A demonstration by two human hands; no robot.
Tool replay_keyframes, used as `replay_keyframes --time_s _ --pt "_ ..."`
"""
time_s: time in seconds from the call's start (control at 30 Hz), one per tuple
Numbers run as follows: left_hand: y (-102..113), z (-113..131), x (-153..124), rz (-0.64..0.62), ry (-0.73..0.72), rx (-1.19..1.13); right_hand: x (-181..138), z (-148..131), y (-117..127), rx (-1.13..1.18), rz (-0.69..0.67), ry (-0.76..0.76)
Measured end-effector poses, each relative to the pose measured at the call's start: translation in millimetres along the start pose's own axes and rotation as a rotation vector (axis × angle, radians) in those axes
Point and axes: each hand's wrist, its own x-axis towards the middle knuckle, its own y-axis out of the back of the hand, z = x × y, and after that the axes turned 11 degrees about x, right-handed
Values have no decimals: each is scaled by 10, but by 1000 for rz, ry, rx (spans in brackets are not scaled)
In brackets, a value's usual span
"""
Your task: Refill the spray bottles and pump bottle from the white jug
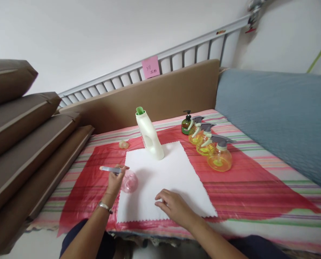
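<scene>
My left hand (114, 180) is closed around the grey spray head (110, 169) of a small clear pink bottle (129, 182), which rests at the left edge of a white cloth (176, 180). My right hand (171, 205) lies on the near part of the cloth, fingers loosely curled, holding nothing. A white detergent bottle (149, 136) with an open green spout stands at the cloth's far edge.
Three yellow spray bottles (219, 156) and a small green pump bottle (186, 124) stand in a row at the right on the red sheet (243, 180). A small pale cap (123, 144) lies at far left. Brown cushions (28, 144) are stacked left; a blue blanket (279, 115) lies right.
</scene>
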Motion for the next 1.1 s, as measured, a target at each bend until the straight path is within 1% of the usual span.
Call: replay_keyframes --time_s 0.2,0.33,0.43,0.5,0.53,0.6,0.7,0.73,0.8,0.83,0.9,0.97,1.03,1.1 --pt "-117 -28 87 88 18 -2 0 45 -20 0 -12 -27" --pt "-97 -28 144 121 42 -13 -4 40 -17 20 -13 -32" --pt "-75 25 100 157 54 -27 -12 40 -12 43 -10 -32" --pt "-92 126 18 182 53 -37 -8 59 -14 101 -11 -35" --pt "-112 202 -33 187 48 -51 1 73 -18 155 5 -49" --pt "-166 401 -142 170 26 -107 31 99 -26 333 85 -117" --pt "-246 756 -288 92 2 -310 82 67 -15 782 247 -264" --pt "-266 868 -328 72 7 -387 89 27 0 959 272 -290" --pt "-292 1054 -391 37 26 -512 79 -96 45 1271 261 -292" --pt "-298 1127 -415 19 34 -559 61 -169 70 1381 235 -276" --pt "-301 1232 -451 -12 40 -610 13 -306 113 1503 188 -233" --pt "-293 1300 -474 -30 42 -636 -35 -394 134 1546 180 -198" --pt "-278 1345 -488 -49 56 -677 -62 -416 135 1555 208 -165" --pt "-262 1373 -495 -99 87 -752 -68 -394 129 1510 252 -142"
